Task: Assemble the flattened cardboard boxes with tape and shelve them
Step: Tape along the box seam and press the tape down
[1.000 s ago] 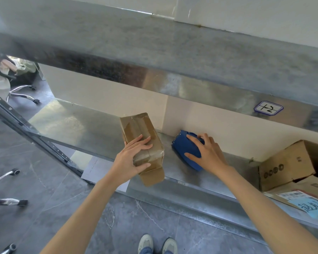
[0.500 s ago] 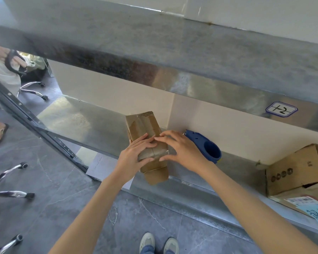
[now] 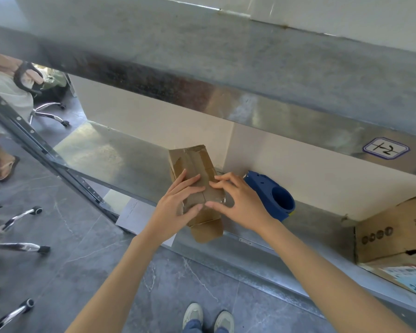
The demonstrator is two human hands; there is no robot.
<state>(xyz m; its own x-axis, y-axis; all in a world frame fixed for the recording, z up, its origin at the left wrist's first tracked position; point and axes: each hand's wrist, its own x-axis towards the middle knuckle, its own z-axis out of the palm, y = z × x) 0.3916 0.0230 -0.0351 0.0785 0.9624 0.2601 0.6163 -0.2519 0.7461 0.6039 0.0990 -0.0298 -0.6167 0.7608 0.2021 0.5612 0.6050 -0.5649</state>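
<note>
A small brown cardboard box lies on the metal shelf, its near flap hanging over the shelf's front edge. Clear tape shines across its top. My left hand rests on the box's near left part, fingers spread over the top. My right hand presses the box's near right part, fingertips meeting the left hand's along the middle seam. A blue tape dispenser sits on the shelf just right of my right hand, untouched.
An upper metal shelf with a label overhangs the work area. Other cardboard boxes stand at the shelf's right end. Office chair legs and another person's foot are on the floor to the left.
My right hand has left the blue tape dispenser and moved left onto the box, joining my left hand. The box has stayed where it was.
</note>
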